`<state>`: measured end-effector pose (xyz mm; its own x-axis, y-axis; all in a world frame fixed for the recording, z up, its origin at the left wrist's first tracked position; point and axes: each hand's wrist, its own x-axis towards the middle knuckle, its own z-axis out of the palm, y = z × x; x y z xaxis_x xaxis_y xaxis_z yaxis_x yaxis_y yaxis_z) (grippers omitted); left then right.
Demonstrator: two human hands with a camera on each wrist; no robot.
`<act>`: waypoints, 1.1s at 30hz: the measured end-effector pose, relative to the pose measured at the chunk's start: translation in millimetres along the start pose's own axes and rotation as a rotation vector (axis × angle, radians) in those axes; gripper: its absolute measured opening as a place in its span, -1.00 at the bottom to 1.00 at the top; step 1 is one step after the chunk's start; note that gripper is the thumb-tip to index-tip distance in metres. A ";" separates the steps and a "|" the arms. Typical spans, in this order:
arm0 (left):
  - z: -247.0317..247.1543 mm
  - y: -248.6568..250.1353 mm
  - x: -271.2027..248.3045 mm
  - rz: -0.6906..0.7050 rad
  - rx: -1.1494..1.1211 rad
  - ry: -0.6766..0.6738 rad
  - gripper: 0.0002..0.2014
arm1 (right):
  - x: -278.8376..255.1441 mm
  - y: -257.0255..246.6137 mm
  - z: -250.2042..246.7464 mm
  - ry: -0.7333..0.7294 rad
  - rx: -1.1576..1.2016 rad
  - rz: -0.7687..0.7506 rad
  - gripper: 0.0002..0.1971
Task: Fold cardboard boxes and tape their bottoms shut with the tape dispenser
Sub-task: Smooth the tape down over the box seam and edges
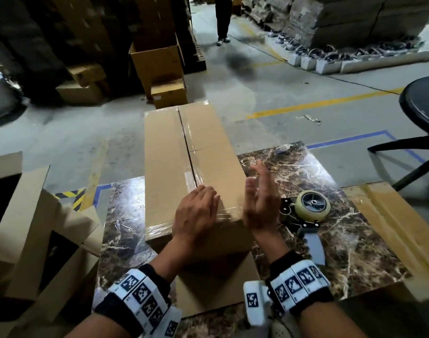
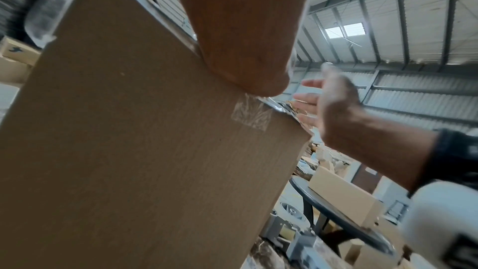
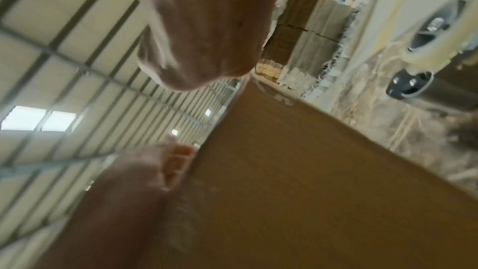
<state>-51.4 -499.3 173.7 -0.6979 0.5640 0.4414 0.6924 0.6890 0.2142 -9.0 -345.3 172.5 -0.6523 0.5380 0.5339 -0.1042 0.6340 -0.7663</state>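
Lengthwise, the box (image 1: 194, 172) runs straight away from the person, its long axis pointing out over the far edge of the tabletop (image 1: 330, 215) toward the warehouse floor, its near end just under the hands. It lies with its flapped face up, the centre seam following that same long axis.

The left hand (image 1: 196, 215) lies palm down on the near end of the box, fingers straight and together, flat on the tape (image 1: 196, 181) where the seam meets the near edge; it grips nothing. From the left wrist view, the heel of this hand (image 2: 245, 38) sits at the top edge, just above a short tab of tape folded down the end face. The right hand (image 1: 260, 201) stands on edge just beside the box's right side, palm turned toward the box, fingers straight and slightly spread, released and empty. Whether it touches the cardboard I cannot tell; it is blurred.

The box is plain brown cardboard, long and narrow. Clear glossy tape runs along the seam, and a wrinkled strip crosses the near end beneath the left hand.

Just right of the right hand, the dispenser (image 1: 308, 215) lies on its side on the tabletop, roll toward the far side, grey handle toward the person. Farther right lies a flat taped carton (image 1: 399, 230).
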 end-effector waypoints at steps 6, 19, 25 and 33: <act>0.2 -1.3 -7.7 0.197 0.256 -0.266 -0.16 | -19.1 43.5 1.5 -0.193 -0.206 -0.371 -0.47; 9.0 -6.9 -11.3 0.232 0.293 -0.284 -0.18 | 1.8 65.3 -30.5 -0.626 -0.429 -0.803 -0.45; -0.3 -13.5 -8.3 0.285 0.313 -0.305 -0.06 | 14.9 60.8 -38.1 -0.817 -0.429 -0.757 -0.38; -7.5 -39.9 -6.7 0.355 0.222 -0.345 -0.28 | 22.6 65.3 -33.8 -0.717 -0.410 -0.847 -0.41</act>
<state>-73.0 -534.0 168.8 -0.4734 0.8707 0.1334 0.8673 0.4872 -0.1022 -5.1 -273.0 146.6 -0.7771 -0.4909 0.3938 -0.5422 0.8399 -0.0229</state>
